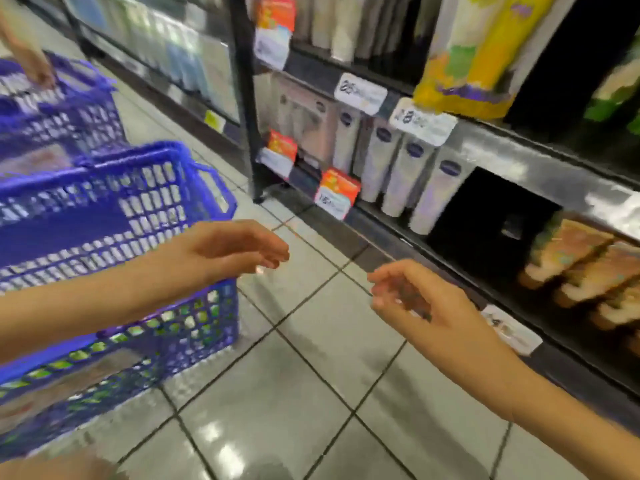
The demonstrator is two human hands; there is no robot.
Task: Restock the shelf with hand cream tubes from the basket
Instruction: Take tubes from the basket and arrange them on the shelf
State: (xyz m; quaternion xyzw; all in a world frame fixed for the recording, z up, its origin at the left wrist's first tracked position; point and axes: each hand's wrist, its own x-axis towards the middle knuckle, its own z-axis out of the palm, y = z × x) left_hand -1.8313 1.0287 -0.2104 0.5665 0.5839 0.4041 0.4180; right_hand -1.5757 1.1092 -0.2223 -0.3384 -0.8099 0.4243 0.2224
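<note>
A blue plastic basket (194, 306) stands on the floor at the left, and the blur hides its contents. Several white hand cream tubes (401, 174) with dark oval labels stand in a row on the low shelf (388, 220) at the right. Beside them on that shelf is a dark gap (485, 216). My left hand (235, 249) hovers in front of the basket's right side with loosely curled fingers, holding nothing. Over the floor tiles near the shelf edge, my right hand (412, 296) has relaxed fingers and is empty.
A second blue basket (69, 109) stands further back at the left, with another person's hand (38, 71) at its rim. Price tags (337, 194) hang from the shelf edges. Brown packs (581, 271) fill the shelf at the right. Light floor tiles (311, 393) lie between basket and shelf.
</note>
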